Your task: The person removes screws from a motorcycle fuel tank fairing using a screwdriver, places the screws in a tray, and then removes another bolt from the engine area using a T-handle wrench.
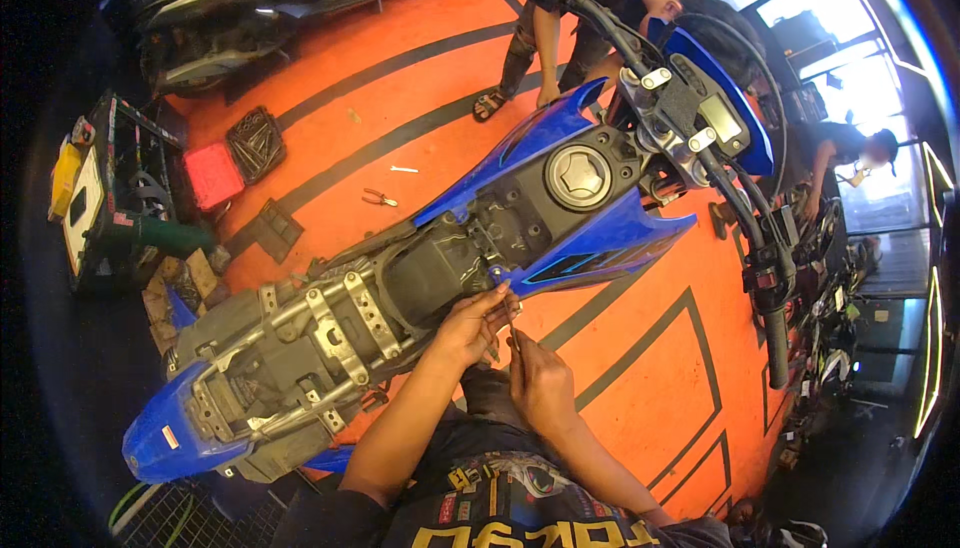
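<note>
A blue motorcycle with its seat off stretches across the view, its bare metal subframe (320,323) showing. My left hand (476,326) is closed, its fingertips pinched at the rear corner of the blue side panel (600,253). Whatever sits between those fingers is too small to make out. Just to the right, my right hand (543,384) is wrapped round a thin, dark, rod-like tool (514,330), which points up toward the same corner. The tool's tip and exact kind are unclear. Ahead of both hands lies the tank cover with its round fuel cap (578,179).
Pliers (380,198) and a small wrench (404,169) lie on the orange floor beyond the bike. A black tool tray (256,143), a pink box (213,175) and a tool cart (125,198) stand left. One person (600,18) bends beyond the handlebar; another (845,158) is at right.
</note>
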Action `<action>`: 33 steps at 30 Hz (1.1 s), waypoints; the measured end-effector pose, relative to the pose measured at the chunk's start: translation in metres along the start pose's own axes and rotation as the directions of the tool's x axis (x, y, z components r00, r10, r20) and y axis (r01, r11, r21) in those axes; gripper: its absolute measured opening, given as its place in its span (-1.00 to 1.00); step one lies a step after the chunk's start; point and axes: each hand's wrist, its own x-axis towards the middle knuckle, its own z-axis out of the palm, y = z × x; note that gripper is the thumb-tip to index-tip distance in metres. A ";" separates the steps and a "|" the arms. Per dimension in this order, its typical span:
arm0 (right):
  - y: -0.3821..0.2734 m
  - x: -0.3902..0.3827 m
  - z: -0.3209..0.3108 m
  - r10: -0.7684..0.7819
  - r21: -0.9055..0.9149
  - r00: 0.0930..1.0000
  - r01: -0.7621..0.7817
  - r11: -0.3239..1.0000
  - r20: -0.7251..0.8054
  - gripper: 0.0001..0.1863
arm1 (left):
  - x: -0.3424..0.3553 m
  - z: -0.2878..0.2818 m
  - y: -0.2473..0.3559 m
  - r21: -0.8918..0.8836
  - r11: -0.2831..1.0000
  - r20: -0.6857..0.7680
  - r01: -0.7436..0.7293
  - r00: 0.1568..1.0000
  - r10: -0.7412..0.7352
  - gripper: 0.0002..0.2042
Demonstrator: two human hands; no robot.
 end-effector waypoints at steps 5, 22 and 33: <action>0.008 0.011 -0.017 0.314 0.702 0.756 -0.652 0.286 0.574 -0.52 | 0.000 -0.006 -0.003 -0.099 0.995 0.063 0.029 0.998 -0.023 -0.75; -0.004 0.008 -0.013 0.140 0.005 0.969 -0.144 0.990 0.206 -0.76 | 0.003 -0.004 -0.005 -0.004 1.000 0.117 -0.013 0.993 0.013 -0.66; 0.021 0.025 -0.035 0.249 0.465 0.931 -0.351 0.813 0.267 -0.63 | 0.011 0.006 -0.017 -0.236 0.971 0.068 -0.051 0.995 0.069 -0.80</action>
